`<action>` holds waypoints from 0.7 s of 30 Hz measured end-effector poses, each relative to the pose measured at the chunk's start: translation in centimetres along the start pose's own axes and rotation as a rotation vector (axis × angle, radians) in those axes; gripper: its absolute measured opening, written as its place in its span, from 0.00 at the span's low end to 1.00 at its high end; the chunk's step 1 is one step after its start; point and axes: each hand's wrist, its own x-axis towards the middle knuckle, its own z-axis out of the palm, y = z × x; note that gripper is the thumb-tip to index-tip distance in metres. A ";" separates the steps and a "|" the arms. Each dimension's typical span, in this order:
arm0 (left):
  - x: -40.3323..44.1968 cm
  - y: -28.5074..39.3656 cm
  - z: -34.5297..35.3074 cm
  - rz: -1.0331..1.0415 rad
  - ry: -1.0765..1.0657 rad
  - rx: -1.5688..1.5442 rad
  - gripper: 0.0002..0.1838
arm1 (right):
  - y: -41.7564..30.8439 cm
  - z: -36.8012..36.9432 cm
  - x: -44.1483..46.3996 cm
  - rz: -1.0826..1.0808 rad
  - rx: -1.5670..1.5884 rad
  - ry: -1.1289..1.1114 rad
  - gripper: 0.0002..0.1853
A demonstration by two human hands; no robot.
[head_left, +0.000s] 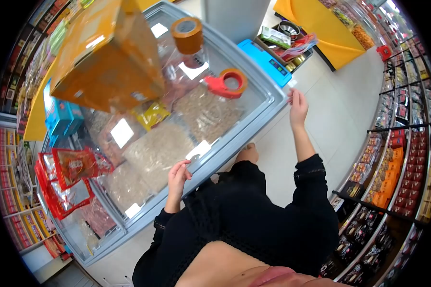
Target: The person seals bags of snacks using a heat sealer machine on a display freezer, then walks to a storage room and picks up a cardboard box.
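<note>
Over the near edge of a glass-topped freezer is my left hand, its fingers loosely curled; whether anything is between them is too small to tell. My right hand is raised beyond the freezer's right corner, near a blue scale, with its fingers bent together and nothing clearly visible in them. On the glass lie a red tape dispenser, an orange tape roll, a large taped carton and a small yellow packet. Bags of pale goods show under the glass.
Red snack packets and a blue box rest at the freezer's left end. A box of odds and ends stands behind the scale. Stocked shelves line the right side, beside the tiled floor.
</note>
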 end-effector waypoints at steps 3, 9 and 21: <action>-4.9 -0.2 4.7 -0.225 0.115 0.105 0.15 | 9.0 -6.3 -1.0 0.324 -0.427 -0.183 0.12; 1.3 -6.3 15.2 -0.180 0.572 -0.050 0.14 | 28.6 -1.3 2.0 0.217 -0.986 -0.681 0.29; 3.8 -7.4 21.4 -0.244 0.732 -0.065 0.13 | 35.8 2.5 6.2 0.098 -1.233 -0.695 0.26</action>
